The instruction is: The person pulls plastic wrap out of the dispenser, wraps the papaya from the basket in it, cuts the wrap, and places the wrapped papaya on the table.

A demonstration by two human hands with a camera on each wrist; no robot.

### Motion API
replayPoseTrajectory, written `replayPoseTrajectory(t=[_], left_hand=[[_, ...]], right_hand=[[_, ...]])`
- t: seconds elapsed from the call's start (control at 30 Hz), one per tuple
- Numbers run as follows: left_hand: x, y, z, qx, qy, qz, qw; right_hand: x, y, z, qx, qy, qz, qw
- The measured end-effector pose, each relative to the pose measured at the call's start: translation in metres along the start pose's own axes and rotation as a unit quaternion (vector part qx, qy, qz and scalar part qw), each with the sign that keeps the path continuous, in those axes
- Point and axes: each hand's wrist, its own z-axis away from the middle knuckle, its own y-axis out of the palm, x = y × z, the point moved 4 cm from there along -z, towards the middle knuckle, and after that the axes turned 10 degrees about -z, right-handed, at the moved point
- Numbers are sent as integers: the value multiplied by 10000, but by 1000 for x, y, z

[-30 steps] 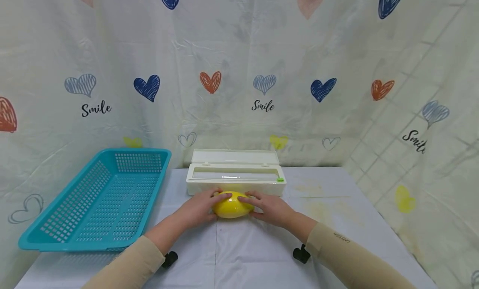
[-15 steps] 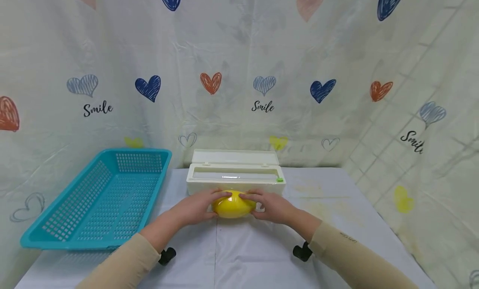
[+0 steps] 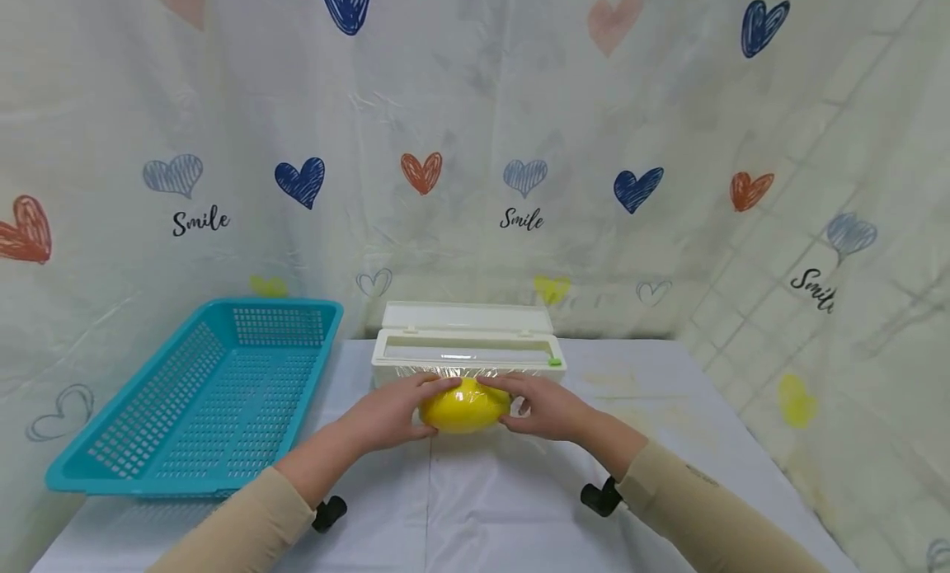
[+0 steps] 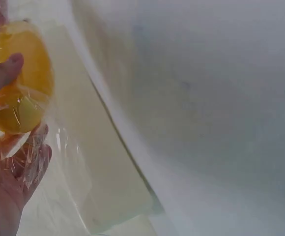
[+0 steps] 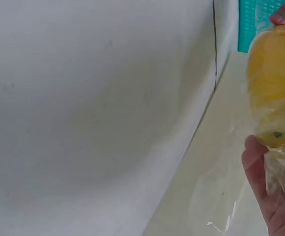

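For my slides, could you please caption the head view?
Left hand and right hand hold a yellow fruit in clear film before an open white box.

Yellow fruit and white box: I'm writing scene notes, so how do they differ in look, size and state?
The yellow fruit is rounded; the white box is long and straight-edged. The fruit is smaller than the box. The fruit is held by the left hand and right hand; the box stands behind, its lid open. Shared: clear film shows at both.

head view evenly lit, fairly sharp | wrist views greyish, hazy | film (image 4: 18, 110) glinting | soft shadows across tablecloth (image 3: 475, 507)
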Motion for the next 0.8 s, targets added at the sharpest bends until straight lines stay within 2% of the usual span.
replayPoseTrajectory(t=[0.1,0.2,0.37,0.47,0.57,0.8], left_hand=[[0,-4,-2,-11,-15,160,9999],[-1,-7,-4,14,-23,345,9994],[-1,-13,-3,123,-307,654,9973],[-3,-22,-2,74,-445,854,9953],[-5,-32,-1,11,-465,935,9945],[-5,-54,-6,67,-527,767,9956]], right_hand=[[1,-2,4,-96,130,-198,9997],[2,-3,7,-184,140,-140,9996],[7,-4,6,-383,-362,304,9981],[10,-9,4,-515,-500,353,9968],[13,-16,2,-528,-476,252,9972],[21,-36,-6,-275,-156,101,9994]])
